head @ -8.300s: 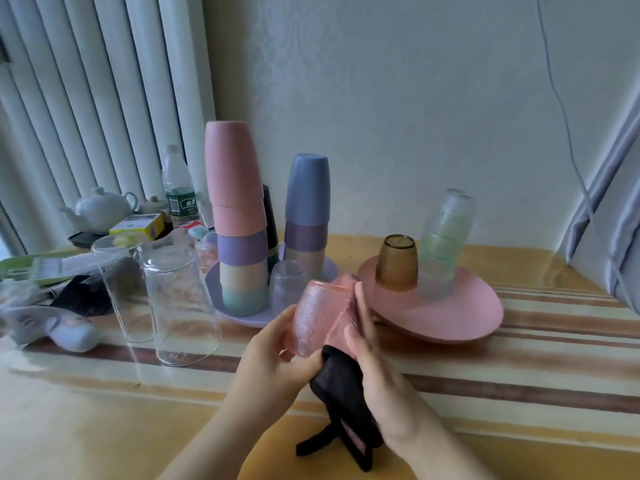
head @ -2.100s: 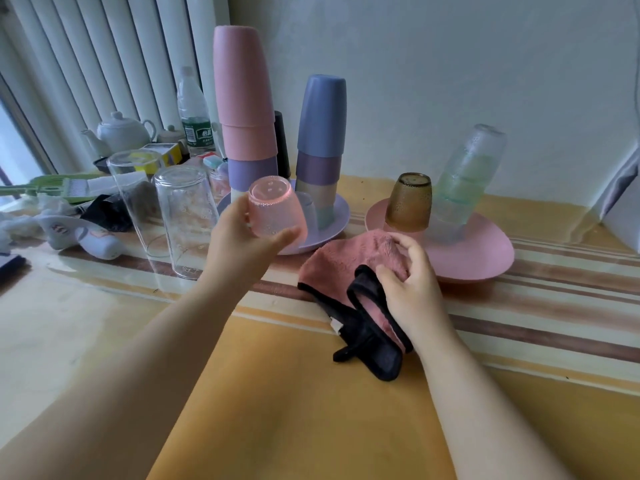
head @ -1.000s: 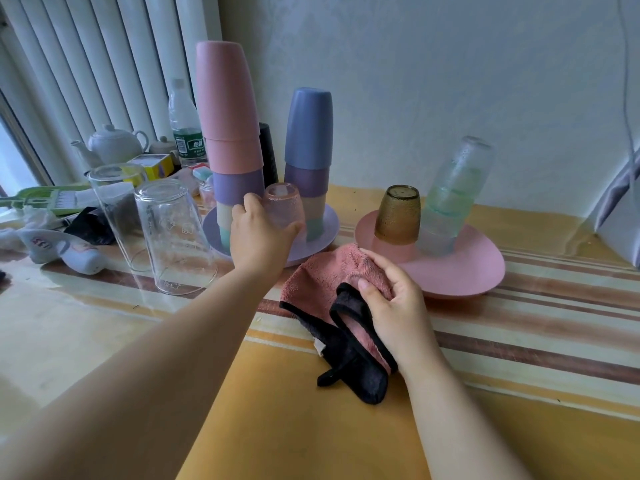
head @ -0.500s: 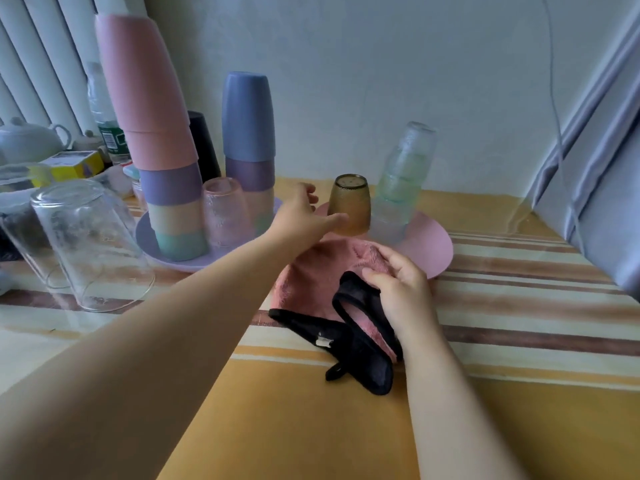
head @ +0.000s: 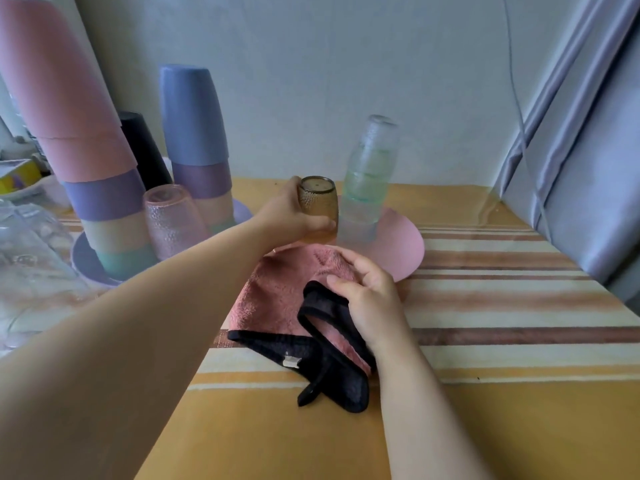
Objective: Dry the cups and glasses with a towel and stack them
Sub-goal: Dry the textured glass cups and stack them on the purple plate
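My left hand [head: 289,218] grips an upside-down amber glass [head: 318,199] on the pink plate [head: 401,247], thumb and fingers curled round it. Beside it on the plate stands a stack of clear greenish glasses [head: 369,178]. My right hand [head: 372,299] rests on the pink towel with black trim [head: 287,306] on the table and pinches its black edge. A pink textured glass [head: 173,220] stands upside down on the purple plate [head: 86,268], next to two tall stacks of pastel cups [head: 83,133] [head: 195,133].
Clear tumblers [head: 31,258] lie blurred at the left edge. A black cup [head: 143,150] stands behind the cup stacks. A grey curtain [head: 588,150] hangs at the right, over the striped tablecloth [head: 502,306]. The wall is close behind the plates.
My left hand left the pink glass on the purple plate, reached right and closed round the amber glass. My right hand stayed on the towel.
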`<action>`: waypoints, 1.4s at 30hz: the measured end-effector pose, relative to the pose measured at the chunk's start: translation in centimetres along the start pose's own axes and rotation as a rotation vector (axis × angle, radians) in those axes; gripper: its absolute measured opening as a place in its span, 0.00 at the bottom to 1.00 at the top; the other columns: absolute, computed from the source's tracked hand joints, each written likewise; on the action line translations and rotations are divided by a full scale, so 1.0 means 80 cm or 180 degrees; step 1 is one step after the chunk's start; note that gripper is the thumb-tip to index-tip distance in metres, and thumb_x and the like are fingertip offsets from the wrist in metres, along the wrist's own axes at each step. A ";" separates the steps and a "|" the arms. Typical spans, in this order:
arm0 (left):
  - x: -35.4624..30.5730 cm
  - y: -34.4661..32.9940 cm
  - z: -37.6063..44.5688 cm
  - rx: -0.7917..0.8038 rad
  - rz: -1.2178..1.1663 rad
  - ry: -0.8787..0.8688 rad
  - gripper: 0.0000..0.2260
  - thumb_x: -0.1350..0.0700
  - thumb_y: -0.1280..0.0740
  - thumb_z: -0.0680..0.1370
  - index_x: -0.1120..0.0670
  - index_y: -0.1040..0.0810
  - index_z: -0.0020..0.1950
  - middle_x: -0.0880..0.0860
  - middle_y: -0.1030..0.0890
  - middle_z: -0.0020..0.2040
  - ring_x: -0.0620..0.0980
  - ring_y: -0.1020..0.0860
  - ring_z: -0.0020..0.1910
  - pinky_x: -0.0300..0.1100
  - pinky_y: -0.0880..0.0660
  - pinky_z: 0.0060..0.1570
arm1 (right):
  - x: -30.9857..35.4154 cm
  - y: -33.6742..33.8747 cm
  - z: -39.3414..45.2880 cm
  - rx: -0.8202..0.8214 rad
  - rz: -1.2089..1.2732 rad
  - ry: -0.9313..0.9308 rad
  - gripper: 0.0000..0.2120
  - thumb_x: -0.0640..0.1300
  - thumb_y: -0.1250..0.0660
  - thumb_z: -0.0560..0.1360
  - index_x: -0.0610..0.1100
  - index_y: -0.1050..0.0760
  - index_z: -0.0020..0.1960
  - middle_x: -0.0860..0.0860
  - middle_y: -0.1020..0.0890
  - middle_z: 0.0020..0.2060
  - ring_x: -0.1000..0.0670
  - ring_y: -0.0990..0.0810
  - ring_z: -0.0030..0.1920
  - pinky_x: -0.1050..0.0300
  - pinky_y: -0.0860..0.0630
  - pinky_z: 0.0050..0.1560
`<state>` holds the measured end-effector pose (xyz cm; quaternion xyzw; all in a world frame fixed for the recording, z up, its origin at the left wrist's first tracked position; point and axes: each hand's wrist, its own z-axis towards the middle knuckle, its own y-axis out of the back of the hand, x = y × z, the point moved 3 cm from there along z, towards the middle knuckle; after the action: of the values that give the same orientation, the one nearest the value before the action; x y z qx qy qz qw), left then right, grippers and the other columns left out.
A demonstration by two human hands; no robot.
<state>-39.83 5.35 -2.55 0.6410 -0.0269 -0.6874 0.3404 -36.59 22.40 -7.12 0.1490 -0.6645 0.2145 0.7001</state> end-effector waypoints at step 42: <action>0.028 0.077 -0.253 0.0140 -0.1441 0.0154 0.15 0.46 0.34 0.78 0.48 0.23 0.63 0.48 0.16 0.55 0.45 0.19 0.57 0.47 0.26 0.64 | 0.018 -0.111 -0.053 0.0422 0.0409 -0.0009 0.27 0.69 0.34 0.65 0.58 0.26 0.60 0.60 0.20 0.57 0.58 0.23 0.61 0.47 0.31 0.68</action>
<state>-18.86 7.59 -5.17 0.6543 0.1108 -0.7300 0.1639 -28.49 16.95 -5.29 0.1524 -0.6580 0.3023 0.6726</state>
